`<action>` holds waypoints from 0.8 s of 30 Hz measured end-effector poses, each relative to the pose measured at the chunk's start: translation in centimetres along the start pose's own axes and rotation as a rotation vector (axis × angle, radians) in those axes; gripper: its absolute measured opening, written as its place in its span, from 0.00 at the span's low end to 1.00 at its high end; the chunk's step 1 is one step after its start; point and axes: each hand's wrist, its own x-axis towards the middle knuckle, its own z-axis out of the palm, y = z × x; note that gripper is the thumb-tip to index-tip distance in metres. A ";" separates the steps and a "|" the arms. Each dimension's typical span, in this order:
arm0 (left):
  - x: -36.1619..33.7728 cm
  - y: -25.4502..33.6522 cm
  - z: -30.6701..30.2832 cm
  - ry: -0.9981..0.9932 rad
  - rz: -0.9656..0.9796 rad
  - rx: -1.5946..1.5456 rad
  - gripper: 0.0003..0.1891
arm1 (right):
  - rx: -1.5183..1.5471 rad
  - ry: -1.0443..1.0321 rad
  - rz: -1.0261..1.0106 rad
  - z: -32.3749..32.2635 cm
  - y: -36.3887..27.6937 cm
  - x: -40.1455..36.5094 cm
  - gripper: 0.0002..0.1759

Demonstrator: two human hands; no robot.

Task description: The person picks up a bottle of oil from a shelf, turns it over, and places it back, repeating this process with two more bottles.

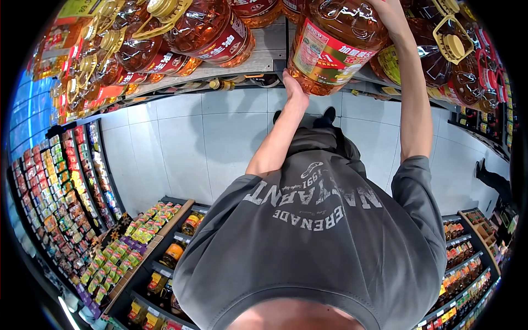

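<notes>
A large clear oil bottle with amber oil and a red, gold and green label is tilted in front of me at the shelf edge. My left hand is closed on its lower left side near the base, with the fingertips hidden behind it. Higher up, my right hand grips the bottle's upper right side, and its fingers are partly cut off by the top of the view. Beside it on the shelf stand similar oil bottles, including one with a dark red label and a yellow-capped one on the right.
Pale floor tiles lie below the shelf. Behind me are racks of jars and packets, with a wall of hanging packets to the left. Another person's leg shows at the far right.
</notes>
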 end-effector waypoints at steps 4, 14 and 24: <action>0.0 0.0 0.1 -0.029 -0.004 -0.035 0.32 | 0.022 -0.013 -0.002 0.1 -0.2 0.0 0.17; -1.1 0.7 0.7 -0.176 -0.011 -0.084 0.32 | 0.082 0.002 0.010 0.1 0.5 0.2 0.14; -1.2 0.8 0.9 -0.140 -0.029 -0.081 0.34 | 0.073 0.029 -0.016 0.2 0.4 0.1 0.13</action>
